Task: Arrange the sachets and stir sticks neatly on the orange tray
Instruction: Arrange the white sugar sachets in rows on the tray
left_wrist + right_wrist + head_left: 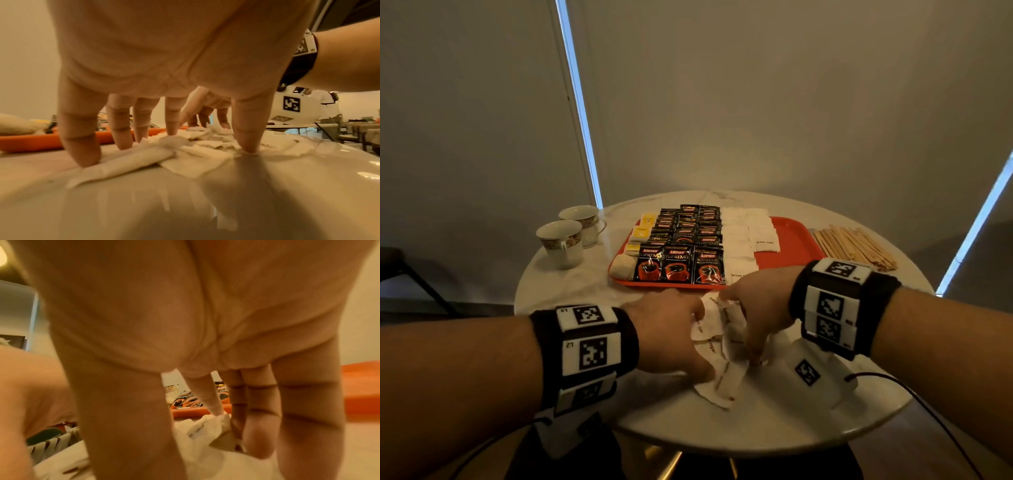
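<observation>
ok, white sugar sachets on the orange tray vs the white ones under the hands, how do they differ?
The white paper sugar sachets on the orange plastic tray lie flat in neat overlapping rows; the loose white sachets sit in a jumbled, crumpled pile. The tray ones are untouched; the loose ones lie on the white round table under the fingertips of the left hand and right hand. Both bear "sugar" print.

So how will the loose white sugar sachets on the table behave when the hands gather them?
The white sugar sachets look thin, crumpled paper, so probably floppy and light. They overlap on the glossy table, so likely slide easily. Left hand and right hand press with fingertips.
</observation>
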Demonstrator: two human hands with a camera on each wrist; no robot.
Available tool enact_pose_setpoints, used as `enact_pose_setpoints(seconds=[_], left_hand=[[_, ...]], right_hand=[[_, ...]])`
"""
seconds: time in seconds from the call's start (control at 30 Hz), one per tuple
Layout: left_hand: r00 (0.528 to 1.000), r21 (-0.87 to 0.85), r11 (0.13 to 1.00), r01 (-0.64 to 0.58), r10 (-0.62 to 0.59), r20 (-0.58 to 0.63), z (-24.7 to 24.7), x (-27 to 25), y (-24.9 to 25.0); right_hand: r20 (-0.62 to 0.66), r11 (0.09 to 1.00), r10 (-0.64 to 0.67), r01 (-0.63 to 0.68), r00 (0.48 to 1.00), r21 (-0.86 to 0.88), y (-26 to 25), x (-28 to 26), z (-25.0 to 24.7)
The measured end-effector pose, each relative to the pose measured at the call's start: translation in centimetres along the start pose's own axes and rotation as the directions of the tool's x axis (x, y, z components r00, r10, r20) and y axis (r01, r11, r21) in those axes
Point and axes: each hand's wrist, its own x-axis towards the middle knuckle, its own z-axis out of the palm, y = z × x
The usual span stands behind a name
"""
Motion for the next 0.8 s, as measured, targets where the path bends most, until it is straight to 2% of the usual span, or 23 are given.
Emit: enact_pose_setpoints(seconds=[0.07, 0.17, 0.27, 0.43, 0.53, 0.63, 0.8], left_hand=[[1.0, -0.05, 0.999, -0.005, 0.003, -0.03, -0.4, 0.0, -0.9], [0.998, -0.116, 0.993, 0.016, -0.023, -0.061, -0.5, 0.0, -2.4], [0.996, -0.123, 0.992, 0.021, -0.032, -0.083, -0.7, -0.4, -3.3], [1.0, -0.081, 0.997, -0.018, 0.018, 0.006, -0.8, -1.0, -3.5], [0.999, -0.048, 0.998, -0.05, 0.05, -0.003, -0.8, -0.9, -3.2], [0.998, -0.042, 0.998, -0.049, 0.048, -0.036, -0.9, -0.2, -3.3], [0.987, -0.139, 0.987, -0.08, 0.058, -0.152, -0.9, 0.9, -4.0]], right_hand=[[-0.009, 1.0, -0.005, 0.005, 1.0, 0.022, -0.2, 0.4, -0.2], [-0.103, 0.999, -0.024, 0.028, 0.994, 0.039, -0.7, 0.9, 0.0], [-0.151, 0.996, -0.044, 0.054, 0.988, 0.064, -1.1, 1.2, 0.2], [-0.111, 0.992, -0.119, 0.123, 0.987, 0.031, -1.7, 2.0, 0.2], [-0.1, 0.987, -0.158, 0.159, 0.982, 0.008, -2.2, 2.5, 0.0], [-0.123, 0.983, -0.147, 0.159, 0.981, 0.096, -2.1, 2.7, -0.2], [-0.177, 0.933, -0.083, 0.138, 0.981, 0.333, -0.7, 2.7, -1.0]])
